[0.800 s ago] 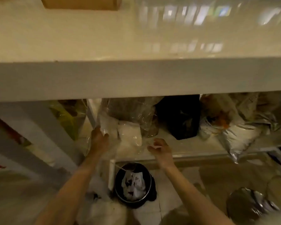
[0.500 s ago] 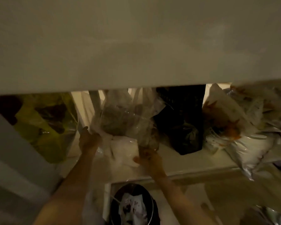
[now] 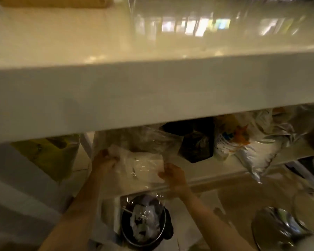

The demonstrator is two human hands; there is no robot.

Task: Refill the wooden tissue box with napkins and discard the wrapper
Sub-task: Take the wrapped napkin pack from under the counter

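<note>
A pack of white napkins (image 3: 145, 166) in a clear plastic wrapper lies on the lower shelf (image 3: 216, 171) under the white counter (image 3: 152, 91). My left hand (image 3: 103, 161) grips the wrapper's left end, where the plastic bunches up. My right hand (image 3: 172, 173) holds the pack's right edge. Loose clear plastic (image 3: 152, 140) rises behind the pack. A wooden box edge (image 3: 54, 1) shows at the counter's far left top, mostly cut off.
A black bin (image 3: 145, 225) with crumpled rubbish stands on the floor below my hands. On the shelf sit a black bag (image 3: 196, 145), white and silver bags (image 3: 252, 151) and a yellow-green bag (image 3: 49, 154). Metal lids (image 3: 279, 227) lie at the lower right.
My view has lifted, so the counter top shows again. My right hand has closed on the pack's right edge, and both hands have drawn the pack toward the shelf's front.
</note>
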